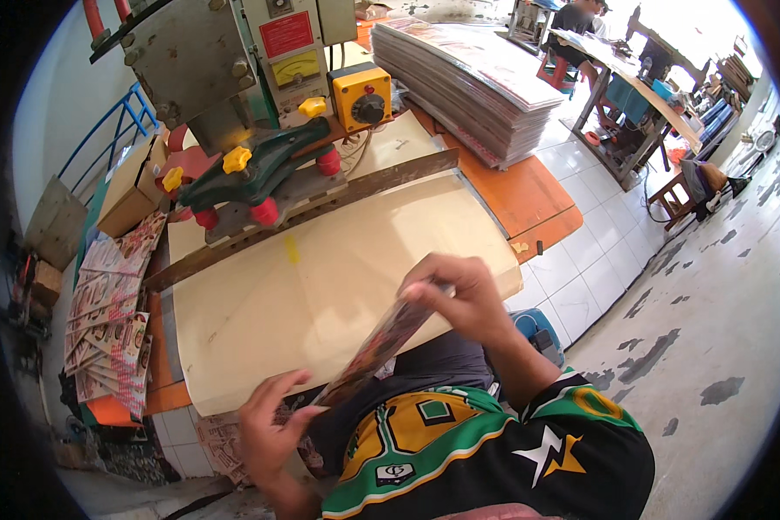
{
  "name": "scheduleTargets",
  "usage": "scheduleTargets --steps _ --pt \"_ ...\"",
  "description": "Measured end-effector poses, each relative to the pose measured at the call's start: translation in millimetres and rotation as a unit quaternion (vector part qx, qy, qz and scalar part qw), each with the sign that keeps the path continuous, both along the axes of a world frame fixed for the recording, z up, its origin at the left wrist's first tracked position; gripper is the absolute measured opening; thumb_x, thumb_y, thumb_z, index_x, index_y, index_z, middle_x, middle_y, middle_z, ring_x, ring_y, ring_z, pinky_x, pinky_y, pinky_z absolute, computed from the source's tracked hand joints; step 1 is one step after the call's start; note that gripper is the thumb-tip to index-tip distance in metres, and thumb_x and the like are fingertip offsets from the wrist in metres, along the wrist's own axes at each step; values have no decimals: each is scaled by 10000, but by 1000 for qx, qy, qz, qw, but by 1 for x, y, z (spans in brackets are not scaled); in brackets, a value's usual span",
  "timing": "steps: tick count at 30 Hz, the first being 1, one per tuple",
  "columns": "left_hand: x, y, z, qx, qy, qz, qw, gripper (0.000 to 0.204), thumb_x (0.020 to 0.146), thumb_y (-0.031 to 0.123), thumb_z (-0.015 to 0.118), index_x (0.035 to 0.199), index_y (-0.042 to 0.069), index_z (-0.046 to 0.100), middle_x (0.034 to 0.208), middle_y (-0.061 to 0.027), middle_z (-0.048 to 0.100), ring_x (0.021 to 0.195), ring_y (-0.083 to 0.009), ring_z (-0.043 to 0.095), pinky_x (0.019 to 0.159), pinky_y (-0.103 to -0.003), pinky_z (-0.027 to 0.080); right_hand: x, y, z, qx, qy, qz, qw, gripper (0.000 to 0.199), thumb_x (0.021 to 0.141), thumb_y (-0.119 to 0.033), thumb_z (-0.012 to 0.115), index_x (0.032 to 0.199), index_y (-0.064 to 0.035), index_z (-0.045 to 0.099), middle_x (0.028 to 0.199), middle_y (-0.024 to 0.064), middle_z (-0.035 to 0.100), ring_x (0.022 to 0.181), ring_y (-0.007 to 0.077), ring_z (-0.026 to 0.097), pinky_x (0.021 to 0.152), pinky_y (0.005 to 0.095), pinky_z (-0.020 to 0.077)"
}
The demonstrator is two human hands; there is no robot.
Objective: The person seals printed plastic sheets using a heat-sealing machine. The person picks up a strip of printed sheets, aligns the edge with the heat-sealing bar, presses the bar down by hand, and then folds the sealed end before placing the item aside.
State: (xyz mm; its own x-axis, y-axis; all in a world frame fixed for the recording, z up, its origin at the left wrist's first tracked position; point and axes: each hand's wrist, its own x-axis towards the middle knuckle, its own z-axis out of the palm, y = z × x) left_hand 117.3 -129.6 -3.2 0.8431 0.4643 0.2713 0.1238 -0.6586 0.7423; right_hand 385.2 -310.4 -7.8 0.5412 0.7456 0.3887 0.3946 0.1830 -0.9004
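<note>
My right hand [459, 299] pinches the upper end of a thin, glossy printed sheet or stack of sheets [377, 347] with dark reddish pictures. It is seen nearly edge-on and slants down to the left, over the near edge of a cream-coloured work board [321, 260]; its exact kind cannot be made out. My left hand [273, 425] is by its lower end, fingers and thumb apart, the thumb close to the corner. Whether the thumb touches it cannot be told. Beyond the board stands a press machine with a green clamp arm [260, 169], yellow knobs and red feet.
A metal bar [390, 186] crosses the board's far side. Overlapping printed packs [108, 321] lie at the left beside a cardboard box [130, 186]. A tall stack of printed sheets [468, 87] stands far right on the orange table [537, 204]. A person [572, 22] sits in the background.
</note>
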Motion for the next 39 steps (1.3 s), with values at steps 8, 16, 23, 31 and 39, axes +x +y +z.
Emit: scheduleTargets --steps 8,16,23,31,39 --pt "56 -26 -4 54 -86 3 995 84 883 92 755 926 26 723 826 -123 727 703 -304 693 644 -378 526 -32 18 -2 -32 -28 112 993 153 950 -158 743 1028 -32 708 888 99 741 824 251 732 727 319 546" --pt "52 -24 -5 9 -101 25 995 72 938 88 721 950 17 729 806 -116 717 661 -240 667 619 -317 501 -8 10 -15 -83 -121 231 962 219 1002 -260 653 984 -42 631 769 186 656 738 413 660 642 449 502" --pt "66 -28 5 -10 -131 -4 991 79 975 54 667 984 -5 719 874 -121 742 752 -202 697 690 -301 530 -28 19 -27 -60 -103 249 961 224 999 -222 663 930 -16 611 722 173 620 705 407 639 625 457 476" --pt "71 -40 -10 -66 -172 21 983 137 1016 44 591 986 -28 703 926 -126 741 844 -207 703 772 -303 539 -31 20 -29 -88 -90 245 961 253 1003 -268 654 1066 -23 656 759 207 658 713 428 658 632 473 494" --pt "73 -45 -24 -110 -228 32 967 207 1035 68 529 948 -55 672 919 -146 717 854 -201 675 792 -301 522 -40 24 -39 -78 -86 250 961 315 1015 -284 624 1213 -45 680 784 201 691 716 420 670 650 480 521"
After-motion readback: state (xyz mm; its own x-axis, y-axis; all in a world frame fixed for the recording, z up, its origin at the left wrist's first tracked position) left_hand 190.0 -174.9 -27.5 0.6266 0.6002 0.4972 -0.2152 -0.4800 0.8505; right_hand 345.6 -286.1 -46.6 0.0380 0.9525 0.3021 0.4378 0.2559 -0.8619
